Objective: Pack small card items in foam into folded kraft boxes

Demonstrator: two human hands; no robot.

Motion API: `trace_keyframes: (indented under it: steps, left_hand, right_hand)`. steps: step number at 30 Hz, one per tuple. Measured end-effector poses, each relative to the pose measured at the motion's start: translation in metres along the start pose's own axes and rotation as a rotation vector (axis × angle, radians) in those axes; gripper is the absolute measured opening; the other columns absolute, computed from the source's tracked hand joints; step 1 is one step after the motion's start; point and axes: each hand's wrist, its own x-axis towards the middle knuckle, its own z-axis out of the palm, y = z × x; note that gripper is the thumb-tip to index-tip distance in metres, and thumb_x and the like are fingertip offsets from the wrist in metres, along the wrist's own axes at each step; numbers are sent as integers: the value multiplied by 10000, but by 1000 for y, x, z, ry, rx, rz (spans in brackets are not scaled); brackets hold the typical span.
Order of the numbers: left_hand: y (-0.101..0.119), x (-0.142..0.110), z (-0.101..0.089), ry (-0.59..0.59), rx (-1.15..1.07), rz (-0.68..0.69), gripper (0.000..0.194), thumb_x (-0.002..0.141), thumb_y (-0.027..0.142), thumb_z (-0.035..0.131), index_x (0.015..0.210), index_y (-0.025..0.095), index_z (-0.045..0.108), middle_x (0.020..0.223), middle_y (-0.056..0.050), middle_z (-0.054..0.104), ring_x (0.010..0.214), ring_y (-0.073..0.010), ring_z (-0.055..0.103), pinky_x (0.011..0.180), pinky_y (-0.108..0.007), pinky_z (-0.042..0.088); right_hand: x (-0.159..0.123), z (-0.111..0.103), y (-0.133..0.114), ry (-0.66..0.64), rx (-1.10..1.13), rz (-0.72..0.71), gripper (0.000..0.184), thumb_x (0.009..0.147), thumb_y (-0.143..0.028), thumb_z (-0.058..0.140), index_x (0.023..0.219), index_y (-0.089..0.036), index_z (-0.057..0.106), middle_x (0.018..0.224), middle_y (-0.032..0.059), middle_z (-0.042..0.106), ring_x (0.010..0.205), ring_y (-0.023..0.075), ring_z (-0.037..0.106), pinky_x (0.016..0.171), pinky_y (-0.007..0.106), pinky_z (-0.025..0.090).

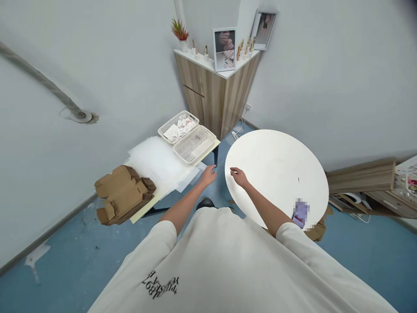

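Note:
My left hand (208, 174) hangs in the air just off the front edge of the side table, fingers apart and nothing in them. Over the left rim of the round white table (273, 169) is my right hand (239, 176), also bare, its fingers loosely stretched. Nearest to the left hand are a white basket (182, 153) with clear packets and a stack of white translucent sheets (153, 163). Behind it, another white basket (162, 131) holds small white cards or packets. Flattened brown cardboard boxes (122, 191) lie at the table's near left end.
A purple, partly pixelated object (300, 213) lies on the round table's near right. At the back stands a wooden corner cabinet (208, 87) with picture frames, small bottles and a potted plant (180, 31). Wooden shelving (365, 176) is at the right. Cables (239, 130) run on the floor.

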Motion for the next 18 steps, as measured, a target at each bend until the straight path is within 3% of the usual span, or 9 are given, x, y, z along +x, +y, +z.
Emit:
trace_keyframes:
  steps: [5, 10, 15, 18]
  left_hand:
    - [-24, 14, -44, 35, 40, 44, 451, 894, 142, 535, 1335, 187, 618, 1338, -95, 638, 1210, -235, 620, 1110, -379, 454]
    - [-47, 37, -96, 68, 126, 102, 466, 869, 112, 528, 1319, 175, 632, 1393, -107, 601, 1333, -248, 537, 1180, -389, 383]
    - [-76, 53, -145, 49, 296, 84, 505, 838, 98, 528, 1319, 221, 624, 1471, -110, 550, 1420, -299, 438, 1210, -501, 290]
    - [-89, 60, -164, 17, 306, 115, 555, 804, 52, 519, 1323, 228, 605, 1479, -121, 546, 1468, -307, 375, 1222, -542, 201]
  right_hand:
    - [17, 32, -34, -48, -58, -23, 321, 917, -290, 542, 1182, -234, 716, 1244, 65, 713, 1062, 207, 689, 1014, 382, 525]
    - [52, 71, -73, -54, -146, -35, 327, 918, -279, 554, 1199, -235, 716, 1239, 62, 720, 1080, 213, 688, 1018, 374, 519]
    - [87, 120, -110, -99, -282, -140, 357, 945, -298, 524, 1253, -243, 695, 1309, 56, 687, 1161, 235, 650, 1028, 376, 500]
    - [101, 143, -126, -122, -427, -191, 365, 956, -271, 501, 1264, -254, 695, 1340, 52, 672, 1261, 270, 584, 1087, 417, 438]
